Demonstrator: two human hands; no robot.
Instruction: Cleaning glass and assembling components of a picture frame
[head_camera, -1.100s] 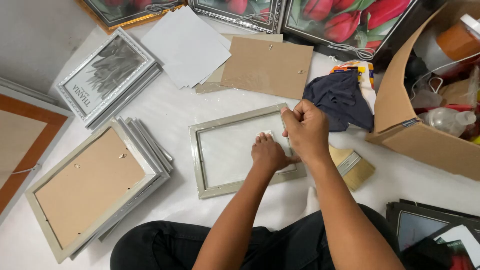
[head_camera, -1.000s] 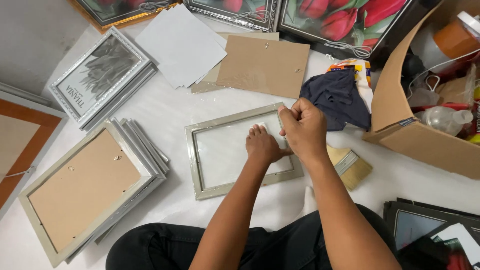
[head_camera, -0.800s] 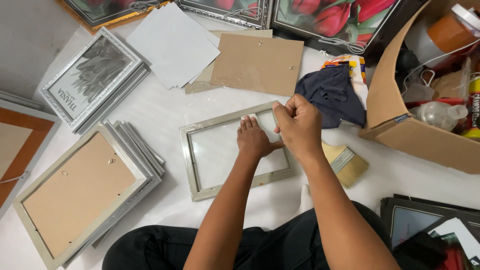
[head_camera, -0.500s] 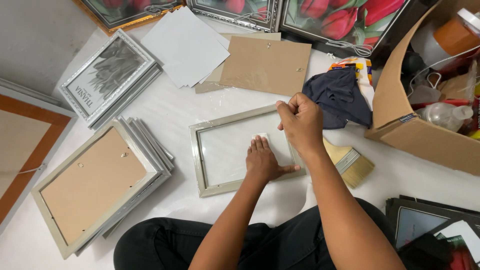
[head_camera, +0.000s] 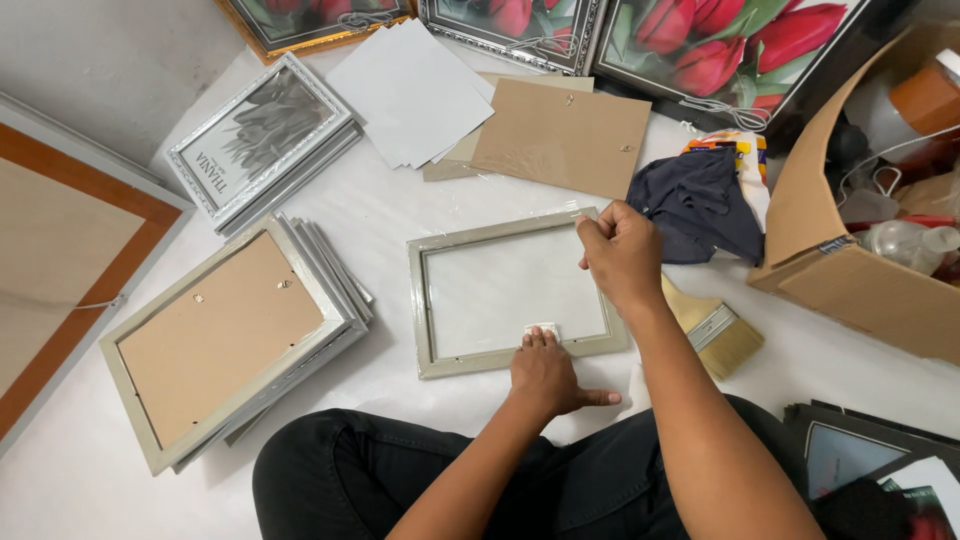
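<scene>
- The grey-green picture frame (head_camera: 512, 292) lies face-down and empty on the white floor sheet (head_camera: 400, 215), in front of the seated person's knees, its glass pane bare and its back board off
- A small white pad or folded tissue (head_camera: 541, 329) sits on the glass at the lower inner edge of the frame, and the left hand (head_camera: 548, 375) presses it there with fingers held together and flat, thumb stuck out to the right
- The right hand (head_camera: 622, 255) is at the frame's top right corner, curled into a loose fist; its fingertips seem to pinch something at the rim, but what they grip cannot be made out
- To do this wiping well, it looks wise to keep the right hand steadying the corner so the frame does not slide, and to work the pad along the rebate with light, even pressure, since the glass is loose in the frame
- Just right of the frame lie a flat paintbrush (head_camera: 712, 328) and a dark cloth (head_camera: 696, 203)
- Beyond the frame lie a brown backing board (head_camera: 562, 135) and white sheets (head_camera: 415, 92)
- To the left is a stack of frames (head_camera: 235, 340), backs up, and at far right a cardboard box (head_camera: 850, 270)
</scene>
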